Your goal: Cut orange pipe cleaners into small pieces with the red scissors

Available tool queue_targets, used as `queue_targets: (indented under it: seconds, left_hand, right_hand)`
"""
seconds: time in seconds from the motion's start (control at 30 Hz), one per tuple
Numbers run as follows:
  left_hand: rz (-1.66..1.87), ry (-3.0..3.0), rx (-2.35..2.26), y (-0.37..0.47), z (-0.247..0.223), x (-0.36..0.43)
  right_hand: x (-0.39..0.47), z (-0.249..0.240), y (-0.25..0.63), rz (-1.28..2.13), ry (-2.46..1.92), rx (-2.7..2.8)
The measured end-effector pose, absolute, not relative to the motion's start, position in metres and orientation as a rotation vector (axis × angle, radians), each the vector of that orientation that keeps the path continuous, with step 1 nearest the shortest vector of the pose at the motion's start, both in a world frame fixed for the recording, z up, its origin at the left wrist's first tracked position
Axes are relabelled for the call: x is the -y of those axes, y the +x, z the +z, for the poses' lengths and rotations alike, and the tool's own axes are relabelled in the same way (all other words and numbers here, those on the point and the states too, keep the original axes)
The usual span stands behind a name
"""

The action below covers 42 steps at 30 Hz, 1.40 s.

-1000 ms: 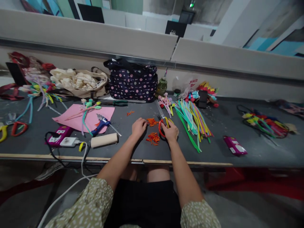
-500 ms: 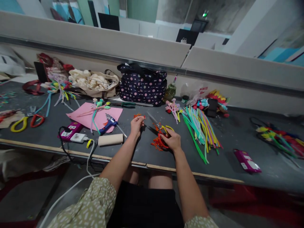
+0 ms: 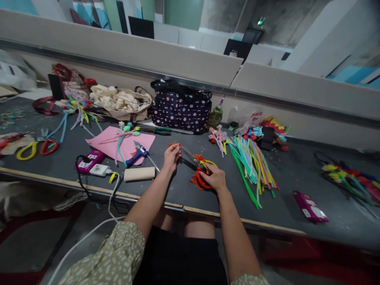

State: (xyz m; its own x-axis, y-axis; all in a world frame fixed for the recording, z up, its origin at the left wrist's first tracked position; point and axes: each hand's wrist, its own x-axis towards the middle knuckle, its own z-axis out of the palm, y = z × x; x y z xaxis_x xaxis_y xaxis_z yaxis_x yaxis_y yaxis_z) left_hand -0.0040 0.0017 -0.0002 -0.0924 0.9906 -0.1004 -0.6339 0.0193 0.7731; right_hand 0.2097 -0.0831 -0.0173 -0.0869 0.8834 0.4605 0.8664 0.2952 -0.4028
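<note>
My left hand point(image 3: 171, 157) is closed in a pinch on a small orange pipe cleaner piece point(image 3: 178, 145); most of it is hidden by the fingers. My right hand point(image 3: 216, 177) grips scissors point(image 3: 193, 158) with one yellow and one red handle loop. Their blades point up and left, tips beside my left fingertips, and look nearly closed. Cut orange bits point(image 3: 194, 181) lie on the table beneath and beside the handles. More orange pieces point(image 3: 173, 144) show just behind my left fingers.
Long coloured pipe cleaners point(image 3: 252, 162) lie to the right, a purple power strip point(image 3: 310, 206) beyond them. On the left are a glue gun point(image 3: 137, 154), pink paper point(image 3: 103, 136), a cardboard roll point(image 3: 139, 174) and another pair of scissors point(image 3: 28, 152). A dotted bag point(image 3: 181, 109) stands behind.
The scissor blades have come together, from wide apart to nearly closed, with their tips now by my left fingers. My left hand stays pinched in about the same place. The view has shifted slightly.
</note>
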Motion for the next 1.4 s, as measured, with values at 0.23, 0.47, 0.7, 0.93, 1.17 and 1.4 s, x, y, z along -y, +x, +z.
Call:
queue_targets:
  seconds: [0.23,0.47,0.7,0.93,1.17,1.4]
  left_hand:
    - [1.496,0.667,-0.794,-0.0017,-0.0032,-0.0029]
    - [1.492,0.636,-0.812,-0.0020,-0.0026,-0.0024]
    - [1.432,0.565,-0.800,-0.0017,0.0016,0.0003]
    - [1.353,0.451,-0.713,-0.0024,0.0012,0.0021]
    - [1.319,0.445,-0.665,-0.0029,-0.0027,0.0002]
    - [1.309,0.404,-0.670,-0.0030,0.0000,0.0025]
  right_hand:
    - [0.0825,-0.0176,0.2090,0.009,-1.556,1.957]
    - [0.0826,-0.0175,0.2094,-0.024,-1.556,1.950]
    - [0.0821,-0.0198,0.2098,-0.052,-1.540,1.950]
    - [0.0814,-0.0209,0.2091,-0.042,-1.553,1.933]
    - [0.0820,-0.0220,0.2083,-0.074,-1.526,1.944]
    - [0.0807,-0.0227,0.2084,-0.106,-1.507,1.949]
